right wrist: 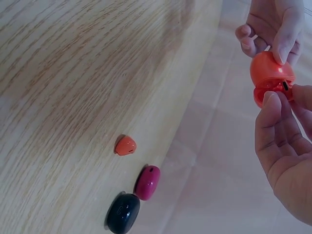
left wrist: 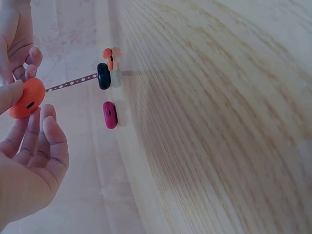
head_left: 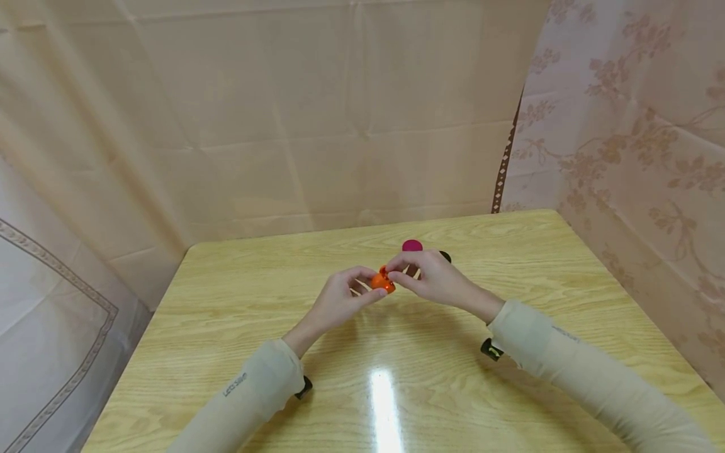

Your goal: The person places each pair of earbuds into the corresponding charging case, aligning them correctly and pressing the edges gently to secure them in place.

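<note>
My left hand (head_left: pixel 338 297) holds an orange earbud case (head_left: pixel 381 284) above the table, thumb and fingers on its rounded body. The lid of the case stands open, as the right wrist view shows. At the opening, my right hand (head_left: pixel 430 277) pinches an orange earbud (right wrist: pixel 286 87) with a dark strip; its fingers partly cover it, and I cannot tell how far inside it sits. Another orange earbud (right wrist: pixel 126 146) lies on the table beyond the hands. In the head view the right hand seems to hide that one.
A magenta case (head_left: pixel 412 245) and a black case (head_left: pixel 445 256) lie close together near the table's far edge, both appearing closed. The wooden table (head_left: pixel 226 327) reflects a bright light in front. Curtains (head_left: pixel 272 126) hang behind it and at both sides.
</note>
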Motion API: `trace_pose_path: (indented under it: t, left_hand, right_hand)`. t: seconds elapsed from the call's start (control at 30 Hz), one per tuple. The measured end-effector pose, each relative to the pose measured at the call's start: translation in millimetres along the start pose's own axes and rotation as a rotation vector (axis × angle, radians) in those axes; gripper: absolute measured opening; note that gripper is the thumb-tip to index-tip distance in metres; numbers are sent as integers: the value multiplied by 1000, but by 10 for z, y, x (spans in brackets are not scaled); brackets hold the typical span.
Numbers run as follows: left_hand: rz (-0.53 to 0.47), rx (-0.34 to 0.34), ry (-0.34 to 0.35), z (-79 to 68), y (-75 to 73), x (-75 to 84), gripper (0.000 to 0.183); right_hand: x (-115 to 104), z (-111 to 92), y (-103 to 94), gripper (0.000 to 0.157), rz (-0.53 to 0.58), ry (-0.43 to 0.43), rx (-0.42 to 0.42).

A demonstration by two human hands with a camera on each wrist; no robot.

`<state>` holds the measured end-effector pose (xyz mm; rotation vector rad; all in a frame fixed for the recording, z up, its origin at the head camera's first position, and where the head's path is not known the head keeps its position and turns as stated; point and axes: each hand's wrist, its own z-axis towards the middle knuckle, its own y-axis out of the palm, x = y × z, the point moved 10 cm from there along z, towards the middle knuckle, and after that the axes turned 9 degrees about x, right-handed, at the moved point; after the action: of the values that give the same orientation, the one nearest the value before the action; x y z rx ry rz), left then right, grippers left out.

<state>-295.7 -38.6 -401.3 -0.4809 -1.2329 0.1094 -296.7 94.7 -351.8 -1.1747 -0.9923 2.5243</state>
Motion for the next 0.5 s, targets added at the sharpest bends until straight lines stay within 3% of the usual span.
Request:
trace_pose_path:
  t: [0.5]
  left_hand:
    - [7,13,-4,13,-1,2,26]
  right_hand:
    - [33,-1,4,10,12,14,25]
